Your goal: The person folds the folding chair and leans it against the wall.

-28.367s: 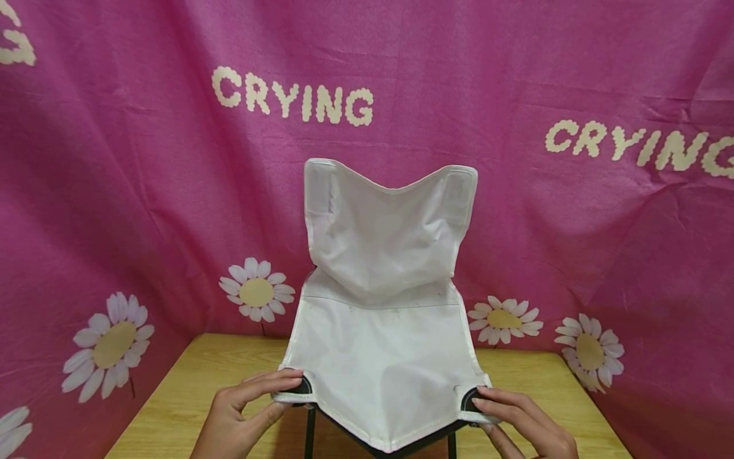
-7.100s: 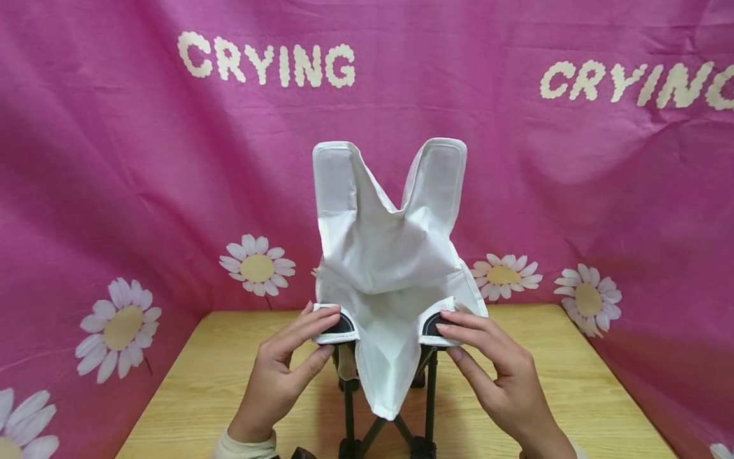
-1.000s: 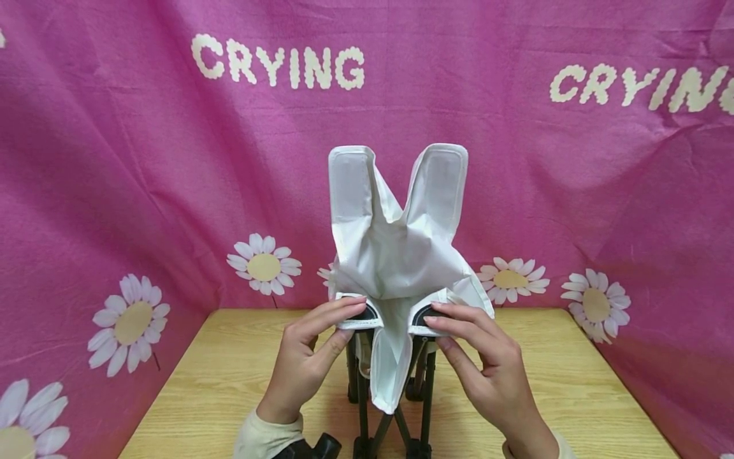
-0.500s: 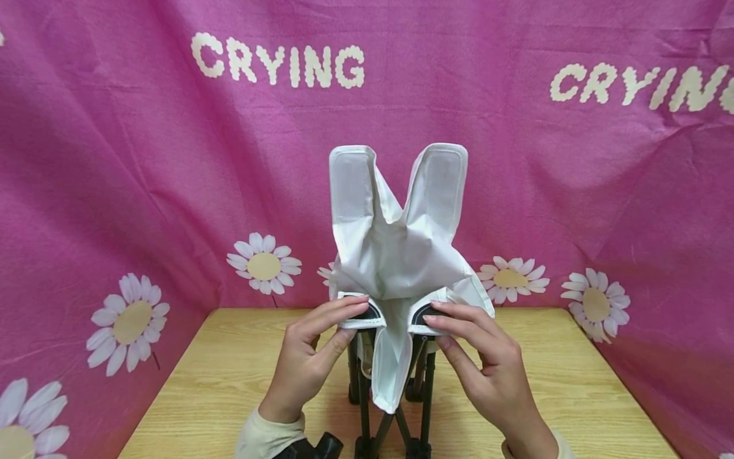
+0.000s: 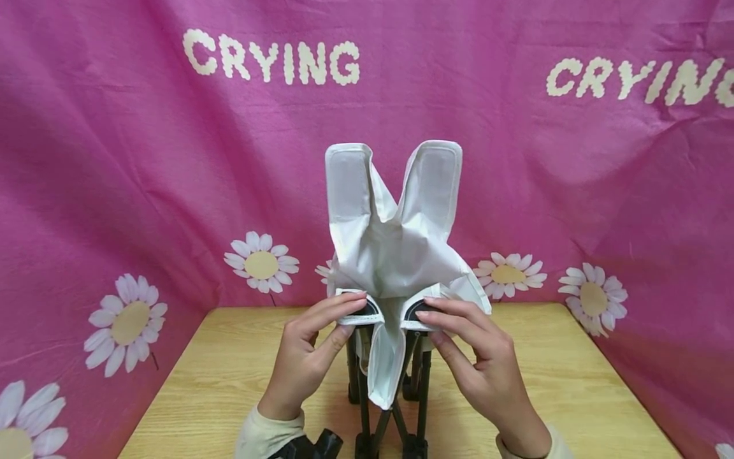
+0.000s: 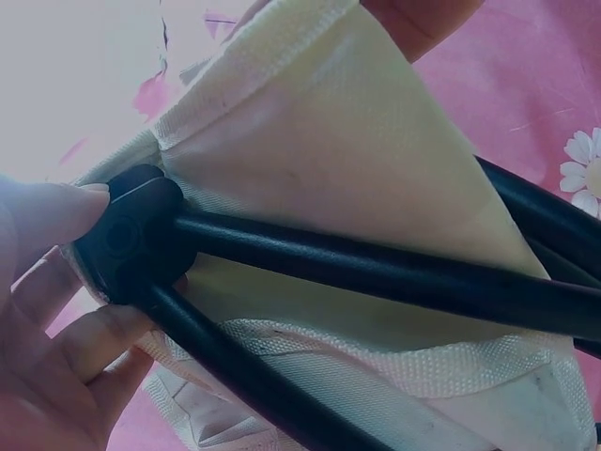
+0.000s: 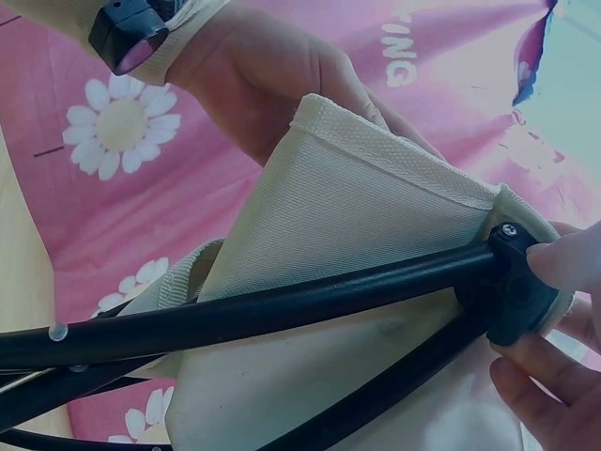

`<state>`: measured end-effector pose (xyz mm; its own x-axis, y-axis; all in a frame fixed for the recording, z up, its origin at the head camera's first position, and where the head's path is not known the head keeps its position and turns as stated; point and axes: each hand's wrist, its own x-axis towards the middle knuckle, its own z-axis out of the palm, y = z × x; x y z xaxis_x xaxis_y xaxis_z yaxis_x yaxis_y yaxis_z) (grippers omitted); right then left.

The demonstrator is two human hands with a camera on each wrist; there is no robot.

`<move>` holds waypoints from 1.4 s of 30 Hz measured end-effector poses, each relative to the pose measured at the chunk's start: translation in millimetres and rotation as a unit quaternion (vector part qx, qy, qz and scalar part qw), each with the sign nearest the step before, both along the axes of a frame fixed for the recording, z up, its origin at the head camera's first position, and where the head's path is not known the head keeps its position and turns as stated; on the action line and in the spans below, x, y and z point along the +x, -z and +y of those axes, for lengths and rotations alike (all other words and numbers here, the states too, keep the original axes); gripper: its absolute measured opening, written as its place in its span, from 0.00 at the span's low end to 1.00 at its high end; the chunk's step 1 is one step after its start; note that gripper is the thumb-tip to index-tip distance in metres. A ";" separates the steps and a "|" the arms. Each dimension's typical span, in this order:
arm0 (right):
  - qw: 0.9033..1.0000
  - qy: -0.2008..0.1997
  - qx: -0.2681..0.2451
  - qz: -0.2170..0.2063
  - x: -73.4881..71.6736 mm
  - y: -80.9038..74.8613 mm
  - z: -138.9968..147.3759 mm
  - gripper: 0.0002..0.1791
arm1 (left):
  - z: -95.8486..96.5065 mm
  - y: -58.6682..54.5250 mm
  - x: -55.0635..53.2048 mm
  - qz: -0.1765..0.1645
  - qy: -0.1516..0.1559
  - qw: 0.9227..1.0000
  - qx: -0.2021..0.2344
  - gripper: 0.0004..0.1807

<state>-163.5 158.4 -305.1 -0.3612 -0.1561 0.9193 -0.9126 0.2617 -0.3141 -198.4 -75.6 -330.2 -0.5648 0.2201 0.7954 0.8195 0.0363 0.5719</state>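
Observation:
A small folding chair stands partly folded in the head view, its white fabric seat (image 5: pixel 401 255) creased into a deep V with two flaps upright behind. Its black tube legs (image 5: pixel 425 389) cross below. My left hand (image 5: pixel 301 360) pinches the near left seat corner, fingers on the black patch and thumb underneath. At the near right corner, my right hand (image 5: pixel 482 363) holds on the same way. The wrist views show each thumb against a black plastic corner joint (image 6: pixel 131 230), where two tubes (image 7: pixel 357 287) meet under the fabric. Fabric hides much of the frame's rear.
The chair stands on a light wooden table (image 5: pixel 218 370). Pink cloth (image 5: pixel 275 172) with daisies and lettering hangs behind and on both sides. A black wrist camera (image 5: pixel 321 446) sits at the left sleeve, close to the legs.
The seat was spread wide 28 seconds ago; both hands have since brought the front corners much closer together, and slightly closer than 7 seconds ago. Over the last second the hold stays the same.

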 end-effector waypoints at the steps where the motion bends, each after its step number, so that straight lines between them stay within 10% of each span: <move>1: 1.000 0.000 0.001 0.000 -0.4 -0.7 -0.1 0.11 | 0.1 -0.5 -0.5 0.001 0.000 1.000 0.001 0.20; 42: 1.000 -0.004 -0.002 0.010 -3.0 2.1 -6.5 0.16 | 9.5 -2.9 0.5 0.019 -0.001 1.000 0.003 0.20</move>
